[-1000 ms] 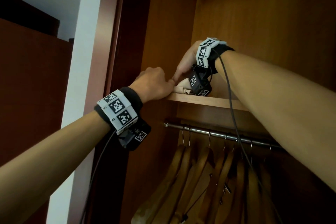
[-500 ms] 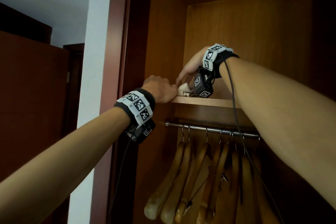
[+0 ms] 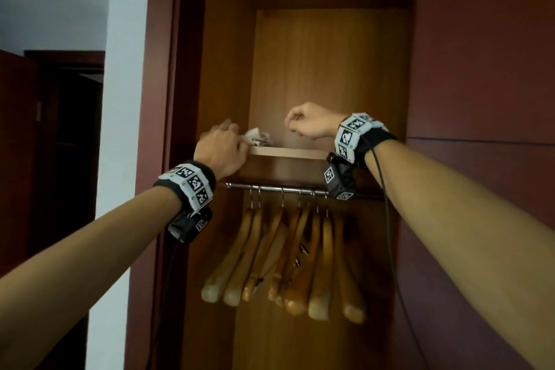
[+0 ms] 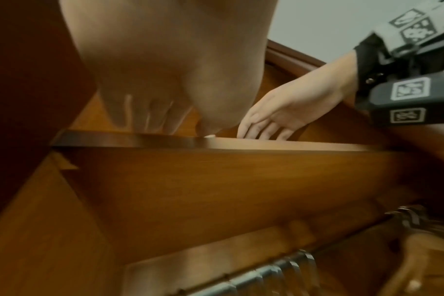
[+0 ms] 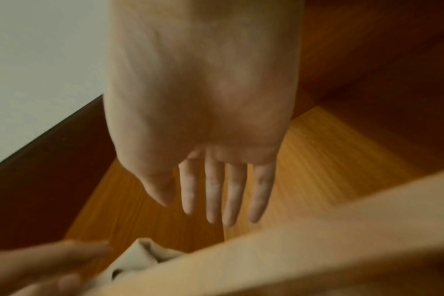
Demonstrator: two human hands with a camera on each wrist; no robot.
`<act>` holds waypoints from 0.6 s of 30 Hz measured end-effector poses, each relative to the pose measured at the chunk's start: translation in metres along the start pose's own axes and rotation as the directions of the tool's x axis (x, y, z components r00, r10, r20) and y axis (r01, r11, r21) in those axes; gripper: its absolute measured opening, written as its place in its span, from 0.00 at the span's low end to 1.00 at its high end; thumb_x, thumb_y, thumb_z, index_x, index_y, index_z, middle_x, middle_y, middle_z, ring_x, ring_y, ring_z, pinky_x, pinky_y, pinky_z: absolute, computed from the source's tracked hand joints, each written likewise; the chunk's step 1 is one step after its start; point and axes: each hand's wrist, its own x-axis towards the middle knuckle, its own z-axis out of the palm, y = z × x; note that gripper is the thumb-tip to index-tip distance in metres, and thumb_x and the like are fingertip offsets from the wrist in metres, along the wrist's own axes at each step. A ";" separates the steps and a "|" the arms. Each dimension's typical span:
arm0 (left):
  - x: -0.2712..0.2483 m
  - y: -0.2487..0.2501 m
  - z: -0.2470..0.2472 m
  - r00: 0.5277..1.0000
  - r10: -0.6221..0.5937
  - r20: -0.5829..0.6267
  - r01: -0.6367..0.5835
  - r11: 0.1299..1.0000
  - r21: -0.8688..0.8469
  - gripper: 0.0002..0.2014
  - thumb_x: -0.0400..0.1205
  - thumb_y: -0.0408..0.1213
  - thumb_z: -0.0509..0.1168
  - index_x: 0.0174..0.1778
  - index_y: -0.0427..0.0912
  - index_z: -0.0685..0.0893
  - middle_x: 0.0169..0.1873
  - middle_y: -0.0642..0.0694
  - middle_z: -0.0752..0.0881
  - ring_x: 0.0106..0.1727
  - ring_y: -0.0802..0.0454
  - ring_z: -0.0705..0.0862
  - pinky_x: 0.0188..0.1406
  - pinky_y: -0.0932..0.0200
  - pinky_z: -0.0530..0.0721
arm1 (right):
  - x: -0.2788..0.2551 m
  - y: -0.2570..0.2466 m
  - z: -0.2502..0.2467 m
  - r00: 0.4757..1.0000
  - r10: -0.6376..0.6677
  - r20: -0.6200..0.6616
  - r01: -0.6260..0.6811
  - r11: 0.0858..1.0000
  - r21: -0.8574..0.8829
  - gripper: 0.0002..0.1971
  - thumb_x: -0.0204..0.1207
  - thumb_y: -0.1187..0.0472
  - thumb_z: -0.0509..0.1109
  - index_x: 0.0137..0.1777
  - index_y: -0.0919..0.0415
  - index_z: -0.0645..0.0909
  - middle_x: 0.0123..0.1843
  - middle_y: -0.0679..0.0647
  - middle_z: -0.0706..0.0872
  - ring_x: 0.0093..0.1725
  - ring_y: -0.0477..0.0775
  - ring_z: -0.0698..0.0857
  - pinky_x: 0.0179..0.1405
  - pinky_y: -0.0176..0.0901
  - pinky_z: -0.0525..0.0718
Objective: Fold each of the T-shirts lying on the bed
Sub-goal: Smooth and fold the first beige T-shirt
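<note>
Wood-panelled wardrobe (image 3: 327, 69), open at the front, fills the head view. Both arms reach up to its shelf (image 3: 288, 152).

Left hand (image 3: 220, 149): at the left end of the shelf edge, fingers reaching over the edge toward a pale cloth bundle (image 3: 256, 137) that lies on the shelf. Hand is motion-blurred in the head view. In the left wrist view the fingers (image 4: 150, 114) point down to the shelf edge and look fairly straight, but they are smeared; whether this grip has hold of the cloth cannot be told. In the right wrist view blurred fingertips (image 5: 64, 258) lie against the cloth (image 5: 145, 254).

Right hand (image 3: 309, 123): above the shelf, to the right of the bundle and apart from it. The right wrist view shows its fingers (image 5: 213, 192) straight and slightly spread, thumb out to the side, nothing in the grip. The left wrist view agrees: fingers (image 4: 261, 128) extended downward near the shelf edge, holding nothing.

Task's thing: the cloth bundle is crumpled or folded small, at the left part of the shelf, just beside the left hand. No bed in any view.

Below the shelf: a metal rail (image 3: 279, 189) carrying a row of bare wooden hangers (image 3: 288, 264), bunched together. Both wrists wear bands with black-and-white markers (image 3: 192, 183) and a small camera beneath.
</note>
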 end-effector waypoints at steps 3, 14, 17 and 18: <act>-0.034 0.026 -0.008 0.990 0.112 -0.082 -0.119 0.989 -0.085 0.20 0.85 0.40 0.61 0.71 0.36 0.79 0.70 0.37 0.81 0.67 0.34 0.81 0.65 0.39 0.79 | -0.055 0.010 0.005 0.988 -0.048 -0.144 0.052 0.998 0.027 0.10 0.86 0.56 0.66 0.58 0.55 0.88 0.52 0.45 0.88 0.58 0.50 0.86 0.55 0.41 0.79; -0.183 0.285 -0.053 0.944 0.293 0.152 -0.176 0.837 -0.518 0.07 0.82 0.47 0.62 0.48 0.50 0.82 0.48 0.45 0.89 0.54 0.40 0.86 0.54 0.46 0.86 | -0.358 0.106 -0.040 0.866 0.294 -0.405 -0.271 0.956 0.114 0.04 0.80 0.57 0.68 0.49 0.49 0.85 0.45 0.42 0.88 0.45 0.43 0.85 0.48 0.44 0.86; -0.227 0.394 -0.063 0.888 0.417 0.196 -0.226 0.765 -0.603 0.06 0.81 0.47 0.63 0.47 0.51 0.83 0.49 0.46 0.89 0.54 0.39 0.86 0.58 0.44 0.86 | -0.463 0.149 -0.086 0.787 0.429 -0.443 -0.447 0.892 0.069 0.05 0.80 0.57 0.67 0.50 0.48 0.85 0.47 0.44 0.88 0.51 0.50 0.87 0.55 0.48 0.86; -0.243 0.433 -0.065 0.866 0.456 0.204 -0.242 0.740 -0.628 0.06 0.81 0.47 0.64 0.46 0.51 0.84 0.49 0.47 0.89 0.53 0.38 0.87 0.59 0.44 0.86 | -0.500 0.162 -0.102 0.757 0.475 -0.449 -0.506 0.861 0.059 0.05 0.79 0.57 0.68 0.50 0.49 0.85 0.47 0.45 0.88 0.52 0.52 0.87 0.56 0.50 0.87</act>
